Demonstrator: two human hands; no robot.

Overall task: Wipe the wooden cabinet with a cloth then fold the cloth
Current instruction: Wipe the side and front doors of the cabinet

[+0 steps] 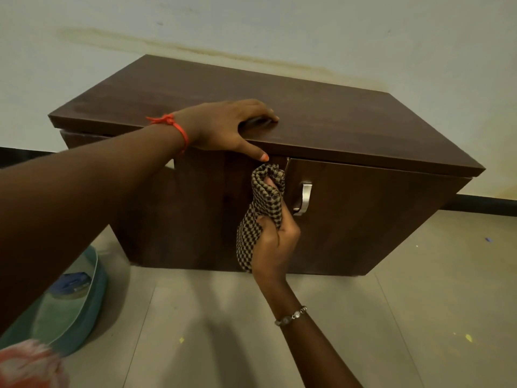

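A low dark-brown wooden cabinet (349, 124) stands on the floor against a pale wall. My left hand (223, 124) rests on the front edge of its top, fingers spread over the top and thumb pointing down the front. My right hand (275, 239) grips a bunched brown-and-black checked cloth (264, 203) and presses it against the cabinet's front, just left of a metal door handle (303, 198). The cloth's top reaches almost to my left thumb.
A teal round basin (81, 298) with something blue inside sits on the tiled floor at the left, beside the cabinet. A pink blurred object (30, 365) shows at the bottom-left corner. Tiled floor (419, 317) stretches in front and to the right.
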